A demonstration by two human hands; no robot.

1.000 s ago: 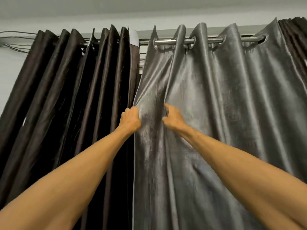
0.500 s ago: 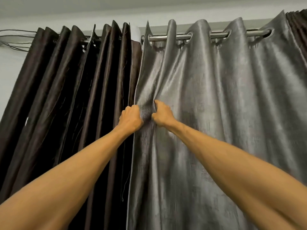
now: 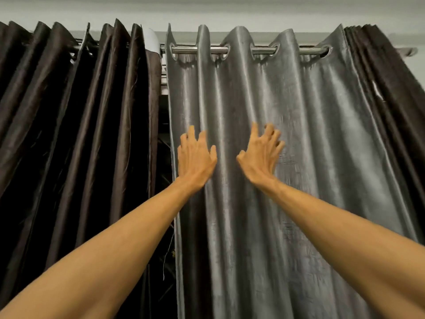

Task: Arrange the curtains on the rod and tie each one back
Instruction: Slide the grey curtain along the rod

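A shiny grey curtain (image 3: 310, 157) hangs by metal eyelets from a steel rod (image 3: 287, 51), spread across the middle and right. A dark brown curtain (image 3: 76, 134) is bunched in tight folds on the left, and another dark one (image 3: 391, 100) is bunched at the far right. My left hand (image 3: 195, 157) is raised with fingers spread at the grey curtain's left folds, holding nothing. My right hand (image 3: 261, 155) is beside it with loosely bent fingers, also holding nothing. Whether the fingers touch the cloth I cannot tell.
A narrow dark gap (image 3: 164, 146) shows between the brown and grey curtains. A pale wall and ceiling (image 3: 207, 10) run above the rod. A rod end (image 3: 407, 52) sticks out at the far right.
Both hands let go of the grey curtain's left edge and opened, moving right and up. The grey curtain now hangs in smoother folds, with a gap open beside the brown one.
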